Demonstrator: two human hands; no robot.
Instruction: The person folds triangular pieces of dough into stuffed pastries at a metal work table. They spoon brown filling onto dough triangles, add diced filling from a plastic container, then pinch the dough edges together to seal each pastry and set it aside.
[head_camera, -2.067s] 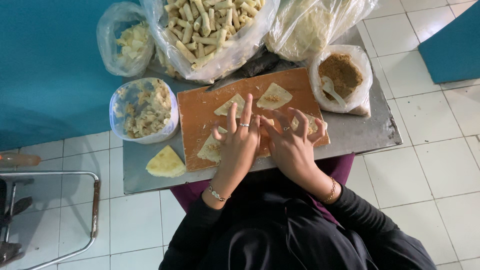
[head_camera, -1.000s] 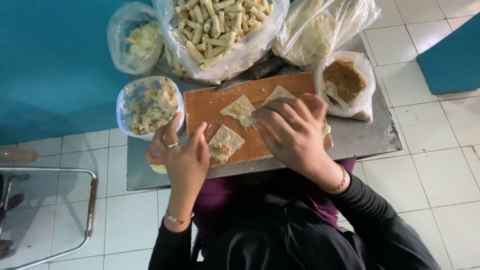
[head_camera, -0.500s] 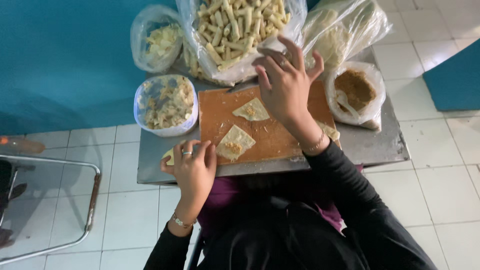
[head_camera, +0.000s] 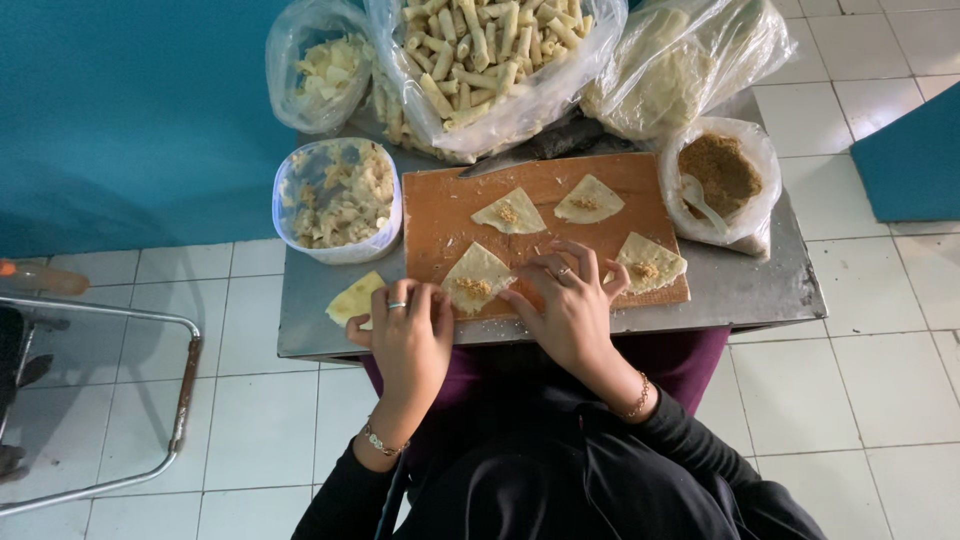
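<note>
A wooden cutting board (head_camera: 440, 210) lies on a small metal table (head_camera: 745, 295). On it are several triangular dough wrappers, each with a dab of brown filling; the nearest one (head_camera: 478, 281) sits at the board's front edge. My left hand (head_camera: 405, 335) rests at the board's front left corner, with its fingertips beside that wrapper and a small yellow stack of wrappers (head_camera: 350, 298). My right hand (head_camera: 565, 300) lies spread on the board, with its fingers touching the same wrapper's right edge. Another filled wrapper (head_camera: 650, 262) lies just to its right. Neither hand grips anything.
Behind the board are a bag of rolled pastry sticks (head_camera: 480, 50), a bag of pale sheets (head_camera: 680, 70) and a smaller bag (head_camera: 315, 65). A bowl of scraps (head_camera: 335, 195) stands on the left and a bag of brown filling with a spoon (head_camera: 720, 175) on the right. A metal frame (head_camera: 110, 400) stands on the tiled floor.
My right hand came back from the bag of pastry sticks to the board's front. My left hand moved right from the yellow stack to the board's corner.
</note>
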